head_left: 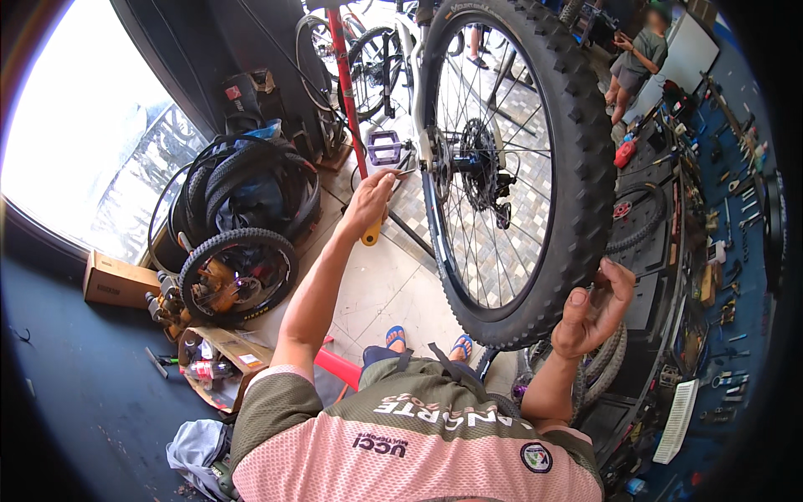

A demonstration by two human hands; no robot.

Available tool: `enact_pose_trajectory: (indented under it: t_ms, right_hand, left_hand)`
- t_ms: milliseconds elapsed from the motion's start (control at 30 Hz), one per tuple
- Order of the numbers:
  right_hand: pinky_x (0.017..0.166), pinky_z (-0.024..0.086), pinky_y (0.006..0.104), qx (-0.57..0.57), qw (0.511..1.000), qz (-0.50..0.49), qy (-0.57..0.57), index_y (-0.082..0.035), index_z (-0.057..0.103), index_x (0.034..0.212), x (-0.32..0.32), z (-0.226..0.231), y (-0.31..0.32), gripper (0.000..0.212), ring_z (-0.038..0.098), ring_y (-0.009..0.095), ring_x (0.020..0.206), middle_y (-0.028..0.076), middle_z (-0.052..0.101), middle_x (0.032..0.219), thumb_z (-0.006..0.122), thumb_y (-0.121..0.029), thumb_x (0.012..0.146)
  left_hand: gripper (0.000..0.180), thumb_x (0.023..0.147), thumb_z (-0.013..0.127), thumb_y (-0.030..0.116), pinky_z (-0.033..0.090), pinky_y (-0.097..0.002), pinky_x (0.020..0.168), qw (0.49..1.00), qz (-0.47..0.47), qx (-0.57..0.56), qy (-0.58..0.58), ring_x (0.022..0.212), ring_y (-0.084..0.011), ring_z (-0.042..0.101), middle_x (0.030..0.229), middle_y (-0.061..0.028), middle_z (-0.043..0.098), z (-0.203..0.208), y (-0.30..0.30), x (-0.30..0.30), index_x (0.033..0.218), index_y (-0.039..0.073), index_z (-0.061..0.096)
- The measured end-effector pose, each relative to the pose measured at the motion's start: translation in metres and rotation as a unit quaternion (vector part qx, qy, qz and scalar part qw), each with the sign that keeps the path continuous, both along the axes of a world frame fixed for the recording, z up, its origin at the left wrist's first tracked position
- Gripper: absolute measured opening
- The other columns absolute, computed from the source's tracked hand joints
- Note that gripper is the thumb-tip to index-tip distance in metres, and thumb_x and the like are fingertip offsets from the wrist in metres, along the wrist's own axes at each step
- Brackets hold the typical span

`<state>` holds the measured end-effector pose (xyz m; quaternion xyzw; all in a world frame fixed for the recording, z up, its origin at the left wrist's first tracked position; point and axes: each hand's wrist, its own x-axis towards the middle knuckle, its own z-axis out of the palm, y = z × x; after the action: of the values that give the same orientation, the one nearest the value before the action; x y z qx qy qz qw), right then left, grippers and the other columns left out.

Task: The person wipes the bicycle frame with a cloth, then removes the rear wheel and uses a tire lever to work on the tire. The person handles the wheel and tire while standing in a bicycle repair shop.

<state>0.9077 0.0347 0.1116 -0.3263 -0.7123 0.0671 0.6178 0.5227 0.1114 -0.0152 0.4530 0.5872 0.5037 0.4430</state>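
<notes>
A bicycle wheel with a black knobby tyre [577, 159] stands upright in front of me, mounted in a white frame [414, 75]. At its hub are a brake disc [442, 161] and a dark sprocket cluster [479, 167]. My left hand [370, 201] is closed round a yellow-handled tool [371, 233], whose thin metal tip points toward the frame end beside the disc. The tool's exact kind is partly hidden by my fingers. My right hand [592, 311] is at the tyre's lower right, thumb and fingers apart; whether the fingertips touch the tread I cannot tell.
A red stand post [345, 92] rises left of the wheel, near a purple pedal [385, 147]. Tyres [242, 184], a small wheel [238, 276] and a cardboard box [121, 280] lie at left. At right are a tool-covered wall [736, 276] and a person [642, 58] farther back.
</notes>
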Motion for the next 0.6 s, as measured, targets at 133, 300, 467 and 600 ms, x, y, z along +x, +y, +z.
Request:
enact_pose_trajectory:
  t_ms: [133, 300, 467, 600]
  right_hand:
    - [0.1, 0.041, 0.0375, 0.0, 0.999, 0.024, 0.031, 0.003, 0.053, 0.131, -0.002, -0.002, 0.005, 0.05, 0.052, 0.024, 0.108, 0.016, 0.051, 0.12, 0.067, -0.028, 0.095]
    - [0.097, 0.041, 0.0363, -0.001, 0.999, 0.007, 0.045, 0.003, 0.054, 0.131, -0.007, 0.002, 0.006, 0.05, 0.051, 0.023, 0.107, 0.015, 0.051, 0.12, 0.067, -0.029, 0.094]
    - [0.093, 0.04, 0.0342, -0.006, 0.998, 0.005, 0.057, 0.002, 0.055, 0.13, -0.008, 0.003, 0.006, 0.049, 0.05, 0.021, 0.104, 0.013, 0.051, 0.12, 0.066, -0.028, 0.093]
    - [0.092, 0.041, 0.0337, -0.002, 0.999, -0.002, 0.048, 0.002, 0.055, 0.13, -0.009, 0.005, 0.004, 0.049, 0.05, 0.021, 0.104, 0.013, 0.052, 0.12, 0.066, -0.028, 0.093]
  left_hand:
    - [0.04, 0.11, 0.047, 0.035, 0.046, -0.0261, 0.05, 1.0, -0.024, -0.012, -0.001, 0.055, -0.0078, 0.05, 0.078, 0.0017, 0.048, -0.001, 0.019, -0.006, 0.122, 0.005, 0.071]
    - [0.04, 0.11, 0.047, 0.036, 0.046, -0.0255, 0.048, 0.999, -0.036, -0.036, -0.009, 0.053, -0.008, 0.051, 0.081, 0.0003, 0.049, -0.005, 0.032, -0.009, 0.121, 0.007, 0.072]
    - [0.04, 0.111, 0.047, 0.036, 0.047, -0.0262, 0.048, 0.998, -0.037, -0.053, -0.02, 0.054, -0.0085, 0.052, 0.084, -0.0012, 0.051, -0.001, 0.037, -0.011, 0.121, 0.008, 0.072]
    - [0.04, 0.111, 0.047, 0.038, 0.048, -0.0265, 0.048, 0.997, -0.049, -0.054, -0.027, 0.054, -0.0092, 0.052, 0.083, -0.001, 0.051, 0.0, 0.039, -0.011, 0.122, 0.008, 0.071]
